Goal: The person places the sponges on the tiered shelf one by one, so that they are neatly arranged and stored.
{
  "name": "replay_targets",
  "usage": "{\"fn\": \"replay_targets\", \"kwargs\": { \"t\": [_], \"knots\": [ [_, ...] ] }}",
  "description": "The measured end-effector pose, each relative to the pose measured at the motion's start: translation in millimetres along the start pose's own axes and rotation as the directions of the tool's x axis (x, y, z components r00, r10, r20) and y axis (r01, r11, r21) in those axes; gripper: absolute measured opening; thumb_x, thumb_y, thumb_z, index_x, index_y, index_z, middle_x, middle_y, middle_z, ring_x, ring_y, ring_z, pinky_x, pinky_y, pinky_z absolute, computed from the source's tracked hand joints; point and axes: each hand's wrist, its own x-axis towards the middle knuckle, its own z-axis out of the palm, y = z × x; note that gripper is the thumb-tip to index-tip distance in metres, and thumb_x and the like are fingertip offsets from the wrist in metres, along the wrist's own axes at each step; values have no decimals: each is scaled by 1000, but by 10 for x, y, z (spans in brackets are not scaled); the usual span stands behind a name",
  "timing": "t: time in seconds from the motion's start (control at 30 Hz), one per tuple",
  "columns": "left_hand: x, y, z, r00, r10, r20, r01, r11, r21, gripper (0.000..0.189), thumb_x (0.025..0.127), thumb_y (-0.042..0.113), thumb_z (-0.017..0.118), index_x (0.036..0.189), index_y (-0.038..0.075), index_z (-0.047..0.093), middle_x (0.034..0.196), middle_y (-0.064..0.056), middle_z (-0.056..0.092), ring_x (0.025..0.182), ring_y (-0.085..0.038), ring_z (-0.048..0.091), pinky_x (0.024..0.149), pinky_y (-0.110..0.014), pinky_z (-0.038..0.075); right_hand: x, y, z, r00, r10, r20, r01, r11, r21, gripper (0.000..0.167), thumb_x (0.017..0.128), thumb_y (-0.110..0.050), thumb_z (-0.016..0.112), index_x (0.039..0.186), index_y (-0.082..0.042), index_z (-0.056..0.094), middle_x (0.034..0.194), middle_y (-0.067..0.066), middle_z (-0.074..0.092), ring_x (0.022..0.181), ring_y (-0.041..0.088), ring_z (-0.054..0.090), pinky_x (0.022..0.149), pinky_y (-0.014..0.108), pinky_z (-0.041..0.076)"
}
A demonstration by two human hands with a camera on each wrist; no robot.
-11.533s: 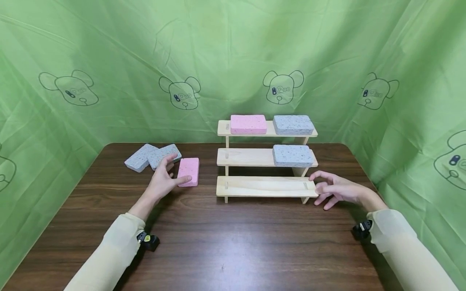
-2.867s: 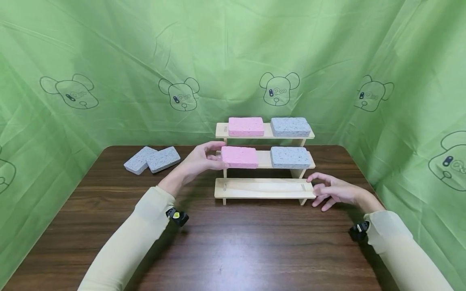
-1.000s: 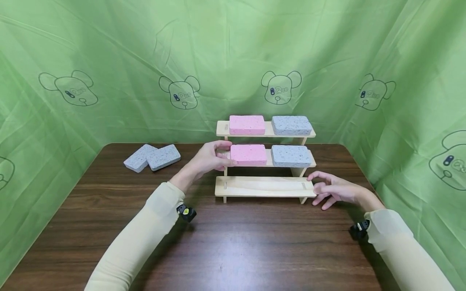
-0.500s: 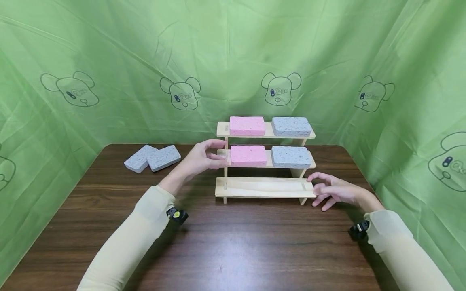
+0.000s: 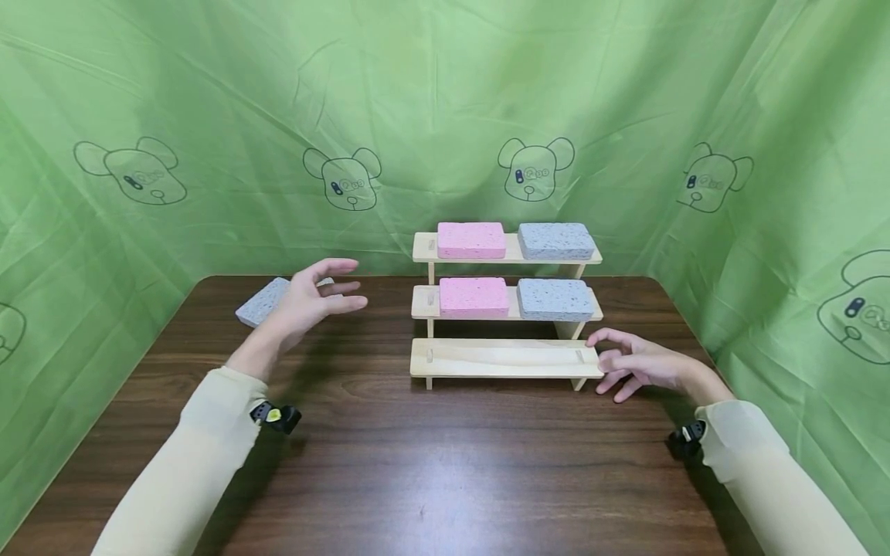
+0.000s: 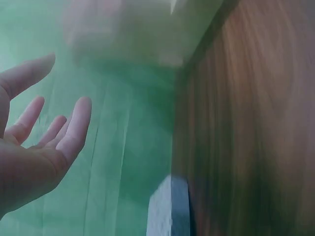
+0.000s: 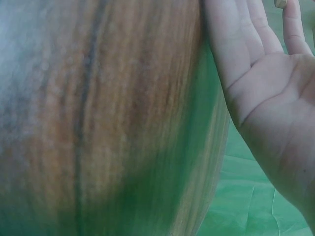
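My left hand (image 5: pixel 299 305) is in the air at the left of the table, fingers apart and holding nothing. It partly covers two pale blue sponges; one blue sponge (image 5: pixel 263 303) shows beside it, and a sponge (image 6: pixel 170 209) edge shows in the left wrist view. My right hand (image 5: pixel 643 363) holds the right end of the three-tier wooden rack (image 5: pixel 504 357) at its lowest shelf. A pink sponge (image 5: pixel 473 297) and a blue sponge (image 5: pixel 555 300) lie on the middle shelf. On the top shelf are another pink sponge (image 5: pixel 471 240) and blue sponge (image 5: pixel 555 241).
The brown wooden table (image 5: pixel 431 463) runs back to a green curtain (image 5: pixel 417 116) printed with bear faces. The curtain also encloses both sides. Fast motion blurs the left wrist view.
The left hand carried a pink sponge from the table to the middle shelf, let go of it and drew back left toward the blue sponges. The right hand has stayed at the rack.
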Motion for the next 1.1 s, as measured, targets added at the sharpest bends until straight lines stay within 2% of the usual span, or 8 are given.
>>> {"fn": "replay_targets", "kwargs": {
  "t": [0.17,0.27,0.37,0.47,0.6,0.77,0.97,1.1],
  "knots": [
    [-77,-56,-252,997,-27,-77,28,1000,6,69,87,10,82,147,14,48,150,-10,43,136,-27,51,90,-22,54,-13,-9,10,1000,-2,-1,2,1000,3,37,103,-2,48,135,-20,40,122,26,61,101,45,68,73,54,60],
    [-82,-145,-412,989,-18,-144,34,993,111,75,85,14,84,150,16,47,153,-10,41,139,-30,46,88,-19,52,-16,-16,13,1000,-5,-3,5,1000,4,37,103,-2,49,135,-20,39,121,25,62,101,45,68,73,54,60],
    [-93,-254,-568,979,-26,-202,70,974,214,83,84,21,86,154,19,42,159,-9,36,142,-32,41,97,-30,51,-10,-16,13,1000,-8,-2,8,1000,5,38,103,-2,48,136,-19,38,121,24,62,101,45,68,73,54,60],
    [-111,-357,-677,968,-59,-243,117,965,234,88,84,23,86,157,22,37,163,-8,31,145,-33,36,109,-46,43,-5,-14,12,1000,-5,-3,5,1000,5,37,104,-2,48,135,-19,38,122,24,62,101,44,68,73,53,60],
    [-130,-470,-742,956,-84,-280,142,970,195,89,84,20,86,158,25,36,166,-7,26,148,-34,31,115,-55,32,-4,-11,8,1000,-8,-1,8,1000,6,37,104,-2,47,135,-20,38,123,23,62,102,44,68,73,54,60],
    [-157,-628,-797,948,-70,-311,144,964,223,90,83,19,87,158,20,36,166,-13,23,147,-39,31,114,-57,32,2,2,-11,1000,-14,6,14,1000,10,37,104,-2,46,136,-21,39,124,23,62,102,44,68,73,54,60],
    [-160,-816,-837,938,-87,-337,183,947,265,92,82,13,87,158,13,36,159,-22,32,144,-41,32,113,-57,31,9,11,-19,1000,-20,14,20,1000,14,37,105,-1,45,136,-20,39,124,23,62,102,45,68,74,54,60],
    [-147,-888,-833,938,-99,-332,188,950,248,95,80,8,87,159,12,33,157,-24,36,143,-39,34,114,-55,30,9,11,-16,1000,-20,13,20,1000,14,37,104,-1,46,136,-20,39,123,22,62,102,45,68,73,54,60]
  ]
}}
